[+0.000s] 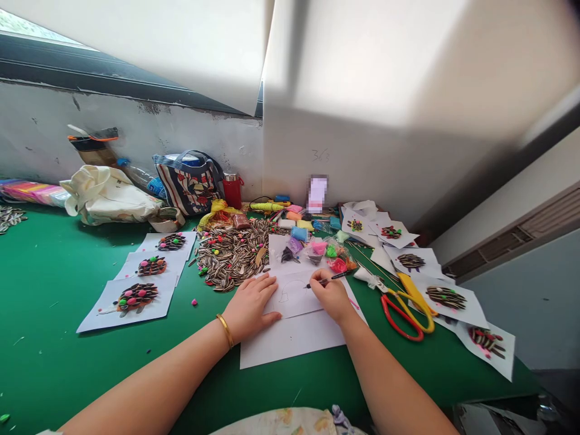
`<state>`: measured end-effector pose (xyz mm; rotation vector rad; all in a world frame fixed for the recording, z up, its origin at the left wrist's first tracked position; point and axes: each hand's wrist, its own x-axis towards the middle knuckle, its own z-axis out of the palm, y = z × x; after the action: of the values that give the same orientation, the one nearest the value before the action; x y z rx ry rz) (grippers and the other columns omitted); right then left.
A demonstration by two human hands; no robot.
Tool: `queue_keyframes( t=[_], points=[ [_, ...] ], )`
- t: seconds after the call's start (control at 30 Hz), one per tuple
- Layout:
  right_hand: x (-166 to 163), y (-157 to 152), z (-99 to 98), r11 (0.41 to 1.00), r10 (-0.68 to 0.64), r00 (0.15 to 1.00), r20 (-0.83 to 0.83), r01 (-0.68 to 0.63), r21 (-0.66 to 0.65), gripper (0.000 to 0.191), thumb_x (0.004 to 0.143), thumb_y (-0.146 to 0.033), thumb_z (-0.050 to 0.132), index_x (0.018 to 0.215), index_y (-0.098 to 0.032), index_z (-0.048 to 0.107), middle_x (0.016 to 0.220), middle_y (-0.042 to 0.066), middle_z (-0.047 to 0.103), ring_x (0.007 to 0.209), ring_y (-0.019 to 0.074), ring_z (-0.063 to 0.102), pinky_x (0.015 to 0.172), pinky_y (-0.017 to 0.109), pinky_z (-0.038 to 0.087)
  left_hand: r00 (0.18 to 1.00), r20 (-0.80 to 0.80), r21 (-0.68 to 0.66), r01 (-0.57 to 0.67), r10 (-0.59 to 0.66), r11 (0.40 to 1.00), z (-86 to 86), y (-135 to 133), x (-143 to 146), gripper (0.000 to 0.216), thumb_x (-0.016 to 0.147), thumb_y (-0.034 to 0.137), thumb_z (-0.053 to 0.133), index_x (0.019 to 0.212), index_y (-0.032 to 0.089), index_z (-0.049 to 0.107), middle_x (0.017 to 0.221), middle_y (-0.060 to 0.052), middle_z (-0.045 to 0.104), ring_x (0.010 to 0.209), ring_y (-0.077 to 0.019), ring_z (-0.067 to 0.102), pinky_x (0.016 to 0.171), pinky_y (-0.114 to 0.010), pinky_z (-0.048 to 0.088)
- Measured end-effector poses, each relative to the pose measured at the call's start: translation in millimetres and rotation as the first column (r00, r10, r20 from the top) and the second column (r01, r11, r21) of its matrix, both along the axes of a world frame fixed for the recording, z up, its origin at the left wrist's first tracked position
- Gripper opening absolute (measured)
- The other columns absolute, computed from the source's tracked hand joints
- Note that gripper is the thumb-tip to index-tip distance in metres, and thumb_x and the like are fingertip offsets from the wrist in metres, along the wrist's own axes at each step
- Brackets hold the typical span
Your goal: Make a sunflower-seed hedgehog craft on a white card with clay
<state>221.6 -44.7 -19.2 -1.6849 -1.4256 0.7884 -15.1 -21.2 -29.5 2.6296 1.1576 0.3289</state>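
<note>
My right hand (332, 295) is closed around a black pen (333, 277), its tip on a small white sheet (296, 299) where a curved outline is drawn. My left hand (251, 306) lies flat with fingers spread, pressing down the left edge of that sheet; a gold bangle circles the wrist. The small sheet rests on a larger white paper (290, 338) on the green table (54, 284).
A heap of striped sunflower seeds (229, 254) lies just beyond my left hand. Finished seed pictures on paper sit left (136, 297) and right (446, 297). Red and yellow scissors (405, 305) lie to the right. Clay bags (326, 251), bags and a red cup (232, 191) line the wall.
</note>
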Motion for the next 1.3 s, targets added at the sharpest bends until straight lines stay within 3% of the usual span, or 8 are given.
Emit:
queue_keyframes(
  t=[0.17,0.47,0.73,1.07,1.3],
  points=[
    [8.2,-2.7,-5.1,0.997,0.065,0.985,-0.159,-0.057,0.06,0.019,0.079,-0.038,0.055,0.084,-0.021,0.061,0.075,0.0,0.06,0.067,0.0155,0.053,0.06,0.025,0.041,1.0,0.019,0.018,0.003,-0.003,1.0,-3.1,-0.2,-1.2,0.062,0.079,0.047,0.065,0.135,0.023,0.052,0.147,-0.008,0.045,0.139,-0.0293,0.035,0.115,-0.047,0.025],
    [9.4,1.1,-15.8,0.996,0.07,0.941,-0.332,-0.082,-0.024,0.027,0.082,-0.041,0.052,0.092,-0.02,0.063,0.073,0.001,0.062,0.07,0.0153,0.057,0.064,0.026,0.045,1.0,0.022,0.045,-0.022,0.021,0.999,-2.1,0.5,-0.5,0.055,0.082,0.048,0.062,0.129,0.02,0.057,0.146,-0.011,0.046,0.136,-0.0293,0.038,0.113,-0.046,0.029],
    [0.9,2.3,-9.5,0.997,0.028,0.963,-0.268,-0.046,-0.059,0.019,0.079,-0.038,0.052,0.083,-0.021,0.057,0.067,-0.001,0.06,0.061,0.0142,0.055,0.054,0.023,0.04,0.999,0.025,0.041,-0.021,0.02,0.999,-1.5,-0.6,0.6,0.059,0.078,0.046,0.067,0.131,0.021,0.055,0.147,-0.01,0.045,0.137,-0.0294,0.037,0.113,-0.046,0.029],
    [-16.5,-4.3,-14.2,0.985,0.168,0.975,-0.144,-0.17,-0.006,0.011,0.078,-0.031,0.053,0.073,-0.021,0.055,0.063,-0.003,0.058,0.056,0.0129,0.049,0.052,0.024,0.037,1.0,0.025,0.021,-0.01,0.01,1.0,-2.3,0.7,0.7,0.061,0.079,0.048,0.065,0.133,0.023,0.053,0.146,-0.009,0.046,0.138,-0.0293,0.036,0.115,-0.047,0.025],
    [-19.4,-5.2,-10.3,0.984,0.176,0.982,-0.07,-0.177,-0.003,0.01,0.078,-0.028,0.052,0.07,-0.021,0.056,0.062,-0.004,0.056,0.057,0.0129,0.049,0.055,0.024,0.037,1.0,0.01,0.017,-0.011,0.011,1.0,-0.3,0.3,1.7,0.061,0.079,0.048,0.066,0.132,0.023,0.053,0.147,-0.009,0.046,0.138,-0.0291,0.036,0.115,-0.046,0.025]
  ],
)
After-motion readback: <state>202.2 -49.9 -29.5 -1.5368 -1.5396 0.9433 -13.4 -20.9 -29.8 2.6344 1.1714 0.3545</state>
